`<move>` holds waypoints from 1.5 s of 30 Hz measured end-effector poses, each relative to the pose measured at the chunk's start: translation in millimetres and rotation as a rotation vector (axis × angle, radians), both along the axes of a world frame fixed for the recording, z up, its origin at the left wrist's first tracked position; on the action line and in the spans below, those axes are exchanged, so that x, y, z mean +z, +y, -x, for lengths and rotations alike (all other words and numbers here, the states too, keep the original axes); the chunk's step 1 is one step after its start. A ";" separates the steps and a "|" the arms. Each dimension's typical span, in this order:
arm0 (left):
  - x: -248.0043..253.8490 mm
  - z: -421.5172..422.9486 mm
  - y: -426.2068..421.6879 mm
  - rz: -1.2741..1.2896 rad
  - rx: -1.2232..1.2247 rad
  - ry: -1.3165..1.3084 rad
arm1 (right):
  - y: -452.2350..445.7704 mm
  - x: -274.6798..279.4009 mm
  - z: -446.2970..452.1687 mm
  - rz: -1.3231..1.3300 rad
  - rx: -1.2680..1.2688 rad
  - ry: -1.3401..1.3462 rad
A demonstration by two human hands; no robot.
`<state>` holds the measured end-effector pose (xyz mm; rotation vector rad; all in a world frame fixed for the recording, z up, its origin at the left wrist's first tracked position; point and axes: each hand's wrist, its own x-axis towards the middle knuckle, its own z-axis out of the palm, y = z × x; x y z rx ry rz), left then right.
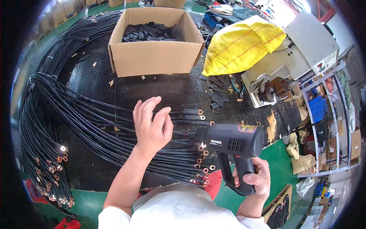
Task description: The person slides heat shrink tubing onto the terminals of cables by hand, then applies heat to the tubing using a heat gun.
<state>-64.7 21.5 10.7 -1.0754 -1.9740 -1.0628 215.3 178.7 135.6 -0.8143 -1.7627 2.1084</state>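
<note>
My right hand is closed round the handle of a black heat gun, whose nozzle points left over the cable ends. Under it lies a fanned-out bundle of black cables, tipped with copper ring lugs. Over the cables hovers my left hand, its fingers apart and slightly bent, with nothing visible in them. Just right of its fingers, a black sleeve sits near one lug. Part of the cables is hidden behind my left hand and the gun.
A cardboard box of black sleeve pieces stands at the back of the dark table. Right of it are a yellow sack, loose black pieces and a grey-white machine. More lugged cables hang over the left edge.
</note>
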 end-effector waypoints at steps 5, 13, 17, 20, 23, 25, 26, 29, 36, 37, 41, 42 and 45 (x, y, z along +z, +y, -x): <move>-0.8 0.7 -0.2 -0.006 0.001 0.002 | -0.2 -0.2 1.2 0.000 0.040 0.013; -1.4 -0.5 0.5 -0.010 0.001 -0.010 | -0.1 1.4 -2.9 -0.095 -0.092 -0.054; -1.6 -0.1 0.5 -0.004 0.004 -0.012 | 1.0 0.2 -4.8 -0.094 -0.065 -0.050; -3.2 1.0 0.5 -0.009 0.001 -0.007 | -2.0 -2.5 -2.5 -0.071 -0.042 -0.022; -2.9 0.9 -0.2 0.004 0.005 -0.017 | -4.6 1.7 -0.6 -0.003 -0.009 0.002; -2.8 0.9 0.0 0.003 0.006 -0.015 | -4.9 2.3 -0.1 -0.004 -0.014 -0.001; -2.8 1.0 0.1 0.001 0.008 -0.014 | -5.0 2.5 0.2 -0.005 -0.016 -0.003; -2.5 0.7 0.3 -0.002 0.007 -0.014 | -2.6 -3.0 -2.4 -0.075 -0.045 -0.036; -3.2 0.0 0.3 -0.004 0.003 -0.021 | -1.2 2.2 -5.7 -0.059 -0.049 -0.037; -2.8 -0.4 0.3 -0.003 0.004 -0.020 | -1.3 1.2 -4.7 -0.076 -0.054 -0.043; -2.9 -0.5 1.1 -0.002 0.001 -0.019 | -3.2 -1.3 -2.8 -0.077 -0.048 -0.043; -2.8 -0.4 1.0 -0.003 0.000 -0.018 | -4.0 -1.4 -2.1 -0.054 -0.029 -0.026; -2.2 -0.2 0.7 -0.004 -0.003 -0.017 | -4.9 -0.6 -0.8 -0.006 0.012 0.008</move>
